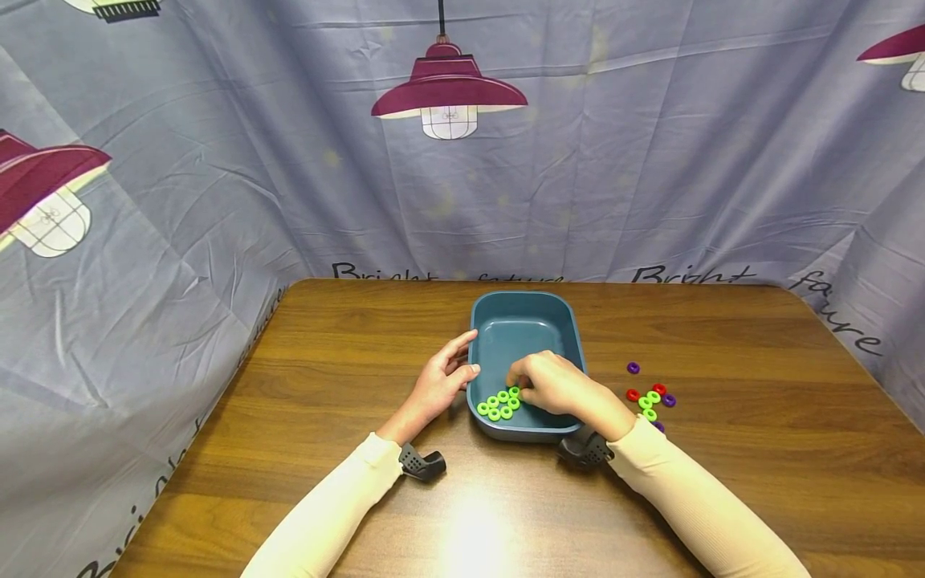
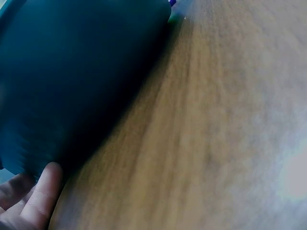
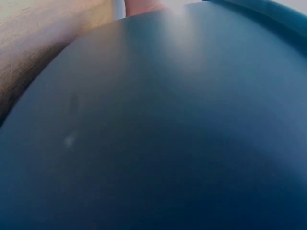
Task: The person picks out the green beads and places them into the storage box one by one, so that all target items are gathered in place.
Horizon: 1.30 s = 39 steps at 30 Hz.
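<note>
A dark teal rectangular box (image 1: 527,308) with rounded corners stands on the table. Several small bright green rings (image 1: 495,414) lie grouped at its near left corner. My left hand (image 1: 442,384) holds the box's left side, thumb over the rim and the other fingers against the outer wall. In the left wrist view, fingertips (image 2: 49,179) touch the box's outside. My right hand (image 1: 552,384) reaches inside over the near right rim, fingers bent down, thumb and forefinger around one green ring (image 1: 515,392). The right wrist view shows mostly the box's outer wall (image 3: 168,120).
To the right of the box lie loose rings: red (image 1: 632,395), purple (image 1: 633,368) and green (image 1: 649,415), some partly behind the right sleeve. The wooden table (image 1: 347,353) ends at a grey patterned curtain (image 1: 578,201). Each wrist carries a black camera mount (image 1: 422,464).
</note>
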Each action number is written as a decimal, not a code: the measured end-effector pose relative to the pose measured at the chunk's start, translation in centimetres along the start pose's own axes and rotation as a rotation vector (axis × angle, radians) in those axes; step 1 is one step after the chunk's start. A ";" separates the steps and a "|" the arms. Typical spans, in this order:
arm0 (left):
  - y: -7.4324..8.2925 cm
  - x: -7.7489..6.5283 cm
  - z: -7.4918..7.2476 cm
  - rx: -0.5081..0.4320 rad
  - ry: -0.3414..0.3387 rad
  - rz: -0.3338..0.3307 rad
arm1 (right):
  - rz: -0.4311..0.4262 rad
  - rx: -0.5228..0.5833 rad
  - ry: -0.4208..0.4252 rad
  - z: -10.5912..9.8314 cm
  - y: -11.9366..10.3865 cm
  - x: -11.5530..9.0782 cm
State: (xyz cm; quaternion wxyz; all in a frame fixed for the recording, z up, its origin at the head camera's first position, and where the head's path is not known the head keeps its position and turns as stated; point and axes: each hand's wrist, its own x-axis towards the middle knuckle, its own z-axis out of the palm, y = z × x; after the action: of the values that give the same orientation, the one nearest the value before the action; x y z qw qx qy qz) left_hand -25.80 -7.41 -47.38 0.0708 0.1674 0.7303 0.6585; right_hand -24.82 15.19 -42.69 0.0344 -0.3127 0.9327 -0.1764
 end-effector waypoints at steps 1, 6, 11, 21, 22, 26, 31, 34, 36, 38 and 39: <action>0.0 0.0 0.0 0.000 0.000 -0.001 | -0.002 0.002 -0.001 0.0 0.0 0.0; 0.0 0.0 0.1 -0.001 0.003 -0.001 | -0.010 0.001 -0.001 0.0 -0.1 0.0; 0.0 0.0 0.0 0.001 0.004 0.004 | -0.012 0.007 0.011 0.0 -0.1 0.0; -0.1 0.0 0.0 0.000 0.001 0.001 | -0.062 0.059 0.089 -0.3 0.5 -0.1; -0.1 0.0 0.0 -0.001 -0.001 0.003 | -0.077 0.067 0.107 -0.4 0.5 -0.2; 0.0 -0.1 0.0 -0.013 -0.007 0.014 | -0.132 0.096 0.194 -1.5 0.7 -0.6; 0.0 0.0 0.1 -0.019 -0.012 0.013 | -0.129 0.126 0.331 -3.2 1.5 -2.0; -0.1 0.1 0.1 -0.015 -0.012 0.003 | -0.100 0.118 0.415 -4.0 2.5 -3.2; -0.2 0.1 0.1 -0.009 -0.010 -0.003 | -0.066 0.115 0.459 -4.4 3.1 -4.3; -0.2 0.1 0.0 -0.002 -0.007 -0.008 | -0.035 0.110 0.485 -4.6 4.0 -5.5; -0.2 0.1 0.0 0.001 -0.006 -0.007 | -0.019 0.105 0.494 -4.7 4.5 -6.1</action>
State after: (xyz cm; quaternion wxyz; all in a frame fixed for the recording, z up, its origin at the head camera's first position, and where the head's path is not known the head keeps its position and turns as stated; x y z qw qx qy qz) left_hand -25.92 -7.43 -47.53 0.0750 0.1668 0.7312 0.6572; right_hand -23.29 23.61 -40.15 -0.1800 -0.2666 0.8994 -0.2961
